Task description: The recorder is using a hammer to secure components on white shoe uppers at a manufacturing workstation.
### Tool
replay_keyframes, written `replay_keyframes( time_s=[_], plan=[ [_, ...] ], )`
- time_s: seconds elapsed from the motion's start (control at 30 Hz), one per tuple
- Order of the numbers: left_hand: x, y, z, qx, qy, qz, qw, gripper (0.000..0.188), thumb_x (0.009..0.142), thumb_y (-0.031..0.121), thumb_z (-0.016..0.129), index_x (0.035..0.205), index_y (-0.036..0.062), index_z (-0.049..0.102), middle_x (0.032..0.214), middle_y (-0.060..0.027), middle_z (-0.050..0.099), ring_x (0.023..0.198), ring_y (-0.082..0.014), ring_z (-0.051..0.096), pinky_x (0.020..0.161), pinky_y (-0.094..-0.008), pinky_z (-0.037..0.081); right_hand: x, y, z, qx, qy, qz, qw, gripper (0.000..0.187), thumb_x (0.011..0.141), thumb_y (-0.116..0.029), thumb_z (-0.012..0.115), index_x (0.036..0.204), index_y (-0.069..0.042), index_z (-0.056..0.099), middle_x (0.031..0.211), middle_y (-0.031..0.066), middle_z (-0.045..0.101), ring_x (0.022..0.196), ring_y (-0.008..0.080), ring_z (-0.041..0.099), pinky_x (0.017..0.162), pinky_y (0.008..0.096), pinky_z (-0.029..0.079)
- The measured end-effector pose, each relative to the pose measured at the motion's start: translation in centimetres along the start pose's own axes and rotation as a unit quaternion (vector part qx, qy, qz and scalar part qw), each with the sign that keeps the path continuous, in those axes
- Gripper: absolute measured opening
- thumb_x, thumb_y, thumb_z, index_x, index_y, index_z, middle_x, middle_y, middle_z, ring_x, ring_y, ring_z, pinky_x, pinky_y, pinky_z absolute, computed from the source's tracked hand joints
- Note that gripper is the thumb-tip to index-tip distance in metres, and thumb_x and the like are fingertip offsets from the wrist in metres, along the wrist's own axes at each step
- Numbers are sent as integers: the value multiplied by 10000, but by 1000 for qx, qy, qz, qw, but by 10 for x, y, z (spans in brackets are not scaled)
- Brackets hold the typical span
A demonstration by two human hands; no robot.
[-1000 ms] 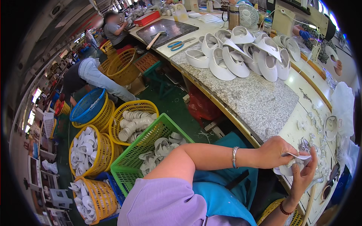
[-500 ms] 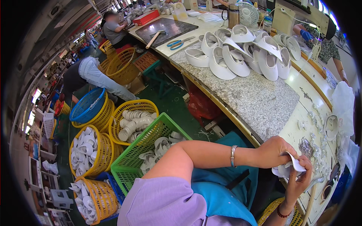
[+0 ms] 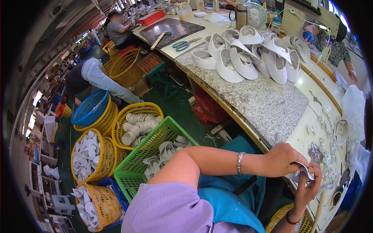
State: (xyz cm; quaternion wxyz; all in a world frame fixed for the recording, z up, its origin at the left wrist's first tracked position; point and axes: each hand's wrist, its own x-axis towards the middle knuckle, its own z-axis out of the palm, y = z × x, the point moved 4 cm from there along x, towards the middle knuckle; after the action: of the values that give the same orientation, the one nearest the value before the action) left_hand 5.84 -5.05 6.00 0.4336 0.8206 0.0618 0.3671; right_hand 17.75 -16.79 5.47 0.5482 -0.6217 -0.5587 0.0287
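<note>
- White shoe-upper piece (image 3: 307, 173), seemingly flexible, is held in both hands at the worktable's near edge, toward the right.
- At far left, yellow baskets (image 3: 105, 206) brim with white curved pieces; a blue basket (image 3: 101, 103) sits atop another yellow one as a co-worker in jeans (image 3: 103, 77) bends behind.
- Beside the person's arm, a green crate (image 3: 130, 182) holds more pale strips.
- On the worktable (image 3: 301, 134), a hammer (image 3: 158, 40) lies on a dark board (image 3: 178, 29), near blue-handled scissors (image 3: 181, 46).
- White shoe uppers (image 3: 232, 70) crowd the far part of a speckled slab (image 3: 268, 108).
- The left hand (image 3: 283, 159), below a silver bangle (image 3: 239, 163), pinches the piece's upper edge with bent fingers.
- The right hand (image 3: 307, 190), beaded bracelet (image 3: 292, 218) at the wrist, grips the opposite side between thumb and fingers.
- The step appears to be working the edge by hand; the next move seems to call for a steady two-sided pinch.
- At far right, clear glittering strands (image 3: 333, 155) lie beyond the hands.
</note>
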Motion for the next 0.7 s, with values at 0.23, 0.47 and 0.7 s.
replay_keyframes(
  time_s=[0.23, 0.47, 0.7],
  plan=[
    [-4, 3, 6, -28, 33, -29, 999, 212, 745, 113, 616, 940, 76, 692, 774, -165, 648, 690, -327, 633, 621, -359, 507, -2, -5, 1, -25, 0, -20, 1000, 196, 780, 77, 582, 905, -23, 468, 931, 133, 536, 869, 230, 484, 825, 335, 382],
    [-8, 12, 9, 6, 28, -6, 1000, 265, 799, 172, 610, 1022, 37, 661, 808, -161, 656, 710, -327, 638, 617, -374, 509, 1, -9, 2, -69, -10, -51, 996, 194, 773, 44, 599, 904, -17, 469, 927, 131, 535, 857, 219, 490, 805, 329, 391],
    [-2, 1, 7, -20, -63, -71, 995, 294, 830, 218, 585, 1044, 27, 650, 784, -197, 636, 718, -361, 619, 652, -416, 487, -3, 10, -13, 47, -12, 89, 995, 279, 787, -83, 674, 1000, 5, 517, 1016, 104, 535, 939, 185, 498, 854, 295, 393]
  ],
)
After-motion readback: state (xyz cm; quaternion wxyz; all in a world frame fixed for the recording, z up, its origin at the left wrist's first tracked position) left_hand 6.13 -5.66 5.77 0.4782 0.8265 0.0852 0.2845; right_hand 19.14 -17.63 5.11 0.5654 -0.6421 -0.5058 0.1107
